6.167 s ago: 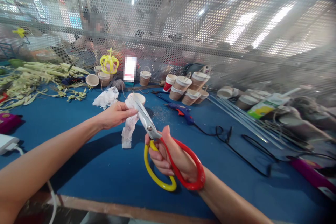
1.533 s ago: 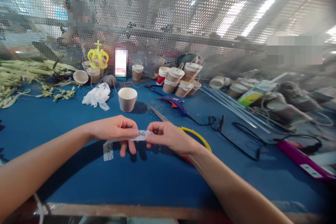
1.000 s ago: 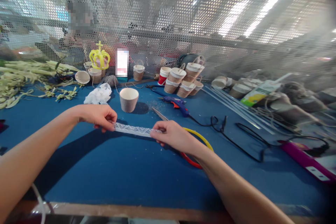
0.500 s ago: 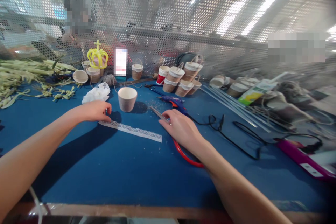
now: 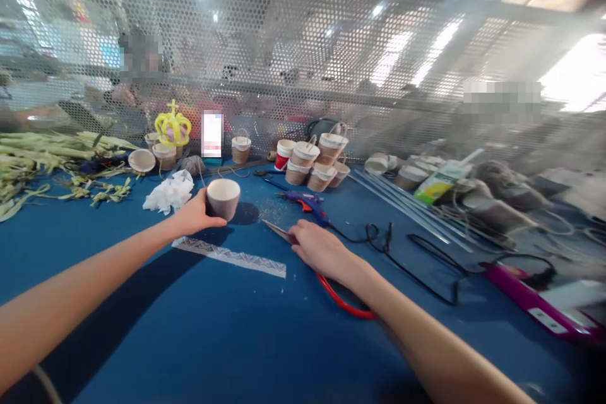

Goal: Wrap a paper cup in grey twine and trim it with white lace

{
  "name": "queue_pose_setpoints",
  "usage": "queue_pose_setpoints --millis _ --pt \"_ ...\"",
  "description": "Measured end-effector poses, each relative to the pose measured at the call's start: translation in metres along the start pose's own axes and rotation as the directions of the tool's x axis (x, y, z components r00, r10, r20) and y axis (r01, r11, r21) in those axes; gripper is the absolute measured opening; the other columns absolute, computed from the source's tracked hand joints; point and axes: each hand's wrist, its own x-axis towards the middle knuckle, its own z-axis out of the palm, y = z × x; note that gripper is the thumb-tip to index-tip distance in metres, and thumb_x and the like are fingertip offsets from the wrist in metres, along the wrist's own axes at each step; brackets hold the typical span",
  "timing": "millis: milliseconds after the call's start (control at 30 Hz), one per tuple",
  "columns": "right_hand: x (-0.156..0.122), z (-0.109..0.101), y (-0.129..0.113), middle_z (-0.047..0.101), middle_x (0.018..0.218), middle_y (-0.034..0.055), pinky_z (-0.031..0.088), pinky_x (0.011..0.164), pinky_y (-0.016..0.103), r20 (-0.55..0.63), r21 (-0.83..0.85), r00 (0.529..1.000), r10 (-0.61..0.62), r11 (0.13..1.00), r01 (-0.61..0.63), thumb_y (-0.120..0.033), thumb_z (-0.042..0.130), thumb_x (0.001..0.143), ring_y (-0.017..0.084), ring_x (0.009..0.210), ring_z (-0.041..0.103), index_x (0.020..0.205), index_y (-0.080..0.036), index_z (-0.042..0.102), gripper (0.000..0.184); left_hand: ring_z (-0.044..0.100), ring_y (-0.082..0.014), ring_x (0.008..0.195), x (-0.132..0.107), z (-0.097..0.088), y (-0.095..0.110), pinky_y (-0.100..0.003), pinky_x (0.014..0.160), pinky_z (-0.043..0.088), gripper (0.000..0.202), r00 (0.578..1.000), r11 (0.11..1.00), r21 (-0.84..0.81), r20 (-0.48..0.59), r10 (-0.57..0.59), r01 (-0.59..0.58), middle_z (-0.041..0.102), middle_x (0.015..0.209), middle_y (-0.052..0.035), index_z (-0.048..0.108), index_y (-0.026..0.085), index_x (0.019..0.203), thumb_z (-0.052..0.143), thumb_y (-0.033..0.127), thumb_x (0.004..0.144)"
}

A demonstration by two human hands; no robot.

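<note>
My left hand (image 5: 197, 214) is closed around the left side of a pale, twine-wrapped cup (image 5: 223, 201), thumb in front, other fingers mostly hidden. The cup stands upright. Just nearer to me, a strip of white patterned lace (image 5: 231, 257) lies flat on the blue table. My right hand (image 5: 319, 246) is closed over the middle of a pair of scissors (image 5: 346, 308) with red handles. Their pointed blades stick out to the left, and part of the handles lies under my wrist.
A blue glue gun (image 5: 303, 200) lies beyond my right hand, its black cord running right to a purple power strip (image 5: 525, 300). Crumpled white cloth (image 5: 169, 192), a yellow crown (image 5: 173, 126) and stacked small buckets (image 5: 310, 161) stand farther back. Clear glue sticks (image 5: 402, 208) lie right.
My left hand has left the lace strip's left end and moved right to take hold of the cup. My right hand stays on the scissors. The camera view has tilted up slightly.
</note>
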Motion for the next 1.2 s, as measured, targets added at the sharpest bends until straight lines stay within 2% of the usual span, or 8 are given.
queue_pose_setpoints --millis 100,233,433,567,733,933,1067,1200 --pt "0.006 -0.007 0.014 0.062 0.097 0.0090 0.043 0.074 0.025 -0.061 0.045 0.997 0.049 0.998 -0.046 -0.029 0.053 0.081 0.019 0.086 0.060 0.102 -0.015 0.060 0.026 0.049 -0.0279 0.113 0.001 0.010 -0.002 -0.038 0.094 0.039 0.076 0.998 0.999 -0.042 -0.057 0.016 -0.019 0.048 0.124 -0.0192 0.031 0.012 0.118 0.070 0.037 0.057" --pt "0.024 -0.012 0.037 0.056 0.108 0.0196 0.042 0.083 0.037 -0.182 0.072 0.939 0.293 0.956 -0.284 -0.034 0.040 0.089 0.026 0.099 0.054 0.111 -0.004 0.052 0.039 0.050 -0.0271 0.111 0.002 0.016 0.002 -0.038 0.094 0.039 0.072 0.995 0.996 -0.089 -0.100 0.021 -0.030 0.052 0.118 -0.0167 0.032 0.013 0.116 0.069 0.038 0.059" --pt "0.050 0.001 0.054 0.054 0.112 0.0083 0.048 0.078 0.039 -0.077 0.157 0.887 0.455 0.884 -0.440 -0.029 0.052 0.085 0.019 0.094 0.056 0.112 -0.015 0.051 0.030 0.057 -0.0262 0.097 -0.001 0.013 0.018 -0.038 0.082 0.047 0.063 0.991 0.987 -0.158 -0.134 0.015 -0.036 0.055 0.110 -0.0134 0.038 0.013 0.111 0.066 0.039 0.061" --pt "0.055 0.003 0.057 0.054 0.112 0.0084 0.048 0.078 0.039 -0.051 0.275 0.872 0.486 0.847 -0.456 -0.029 0.052 0.085 0.020 0.095 0.056 0.112 -0.015 0.052 0.030 0.058 -0.0246 0.089 -0.010 0.001 0.028 -0.034 0.072 0.050 0.062 1.000 0.956 -0.295 0.004 0.018 -0.016 0.058 0.101 -0.0107 0.044 0.014 0.111 0.066 0.044 0.062" --pt "0.045 -0.013 0.055 0.060 0.100 0.0079 0.049 0.074 0.034 -0.097 0.530 0.865 0.492 0.761 -0.374 -0.023 0.054 0.082 0.019 0.087 0.059 0.107 -0.013 0.052 0.026 0.056 -0.0196 0.079 -0.017 -0.016 0.036 -0.029 0.062 0.048 0.059 0.987 0.932 -0.363 0.154 0.050 0.009 0.055 0.095 -0.0073 0.047 0.015 0.108 0.067 0.046 0.061" --pt "0.010 -0.036 0.025 0.065 0.074 0.0032 0.050 0.060 0.022 -0.081 0.812 0.938 0.337 0.568 -0.134 -0.024 0.052 0.078 0.012 0.063 0.061 0.088 -0.015 0.050 0.014 0.052 -0.0144 0.070 -0.024 -0.019 0.032 -0.025 0.058 0.043 0.050 0.981 0.859 -0.511 0.153 0.120 -0.025 0.052 0.080 -0.0010 0.047 0.016 0.095 0.065 0.049 0.062" --pt "-0.010 -0.038 0.002 0.065 0.066 0.0046 0.048 0.054 0.022 -0.071 0.963 0.991 0.110 0.266 0.039 -0.030 0.064 0.067 0.011 0.055 0.058 0.072 -0.014 0.054 0.019 0.051 -0.0129 0.071 -0.030 -0.019 0.028 -0.023 0.060 0.041 0.048 0.978 0.832 -0.552 0.145 0.150 -0.046 0.051 0.079 0.0004 0.047 0.017 0.094 0.067 0.049 0.063" --pt "-0.018 -0.032 -0.009 0.066 0.068 0.0052 0.045 0.050 0.022 -0.113 0.979 0.994 -0.002 0.172 0.112 -0.024 0.060 0.069 0.010 0.051 0.056 0.082 -0.012 0.060 0.018 0.050 -0.0121 0.058 -0.030 -0.021 0.027 -0.024 0.050 0.042 0.049 0.970 0.833 -0.554 0.205 0.129 0.006 0.051 0.071 0.0010 0.043 0.019 0.097 0.060 0.054 0.068"
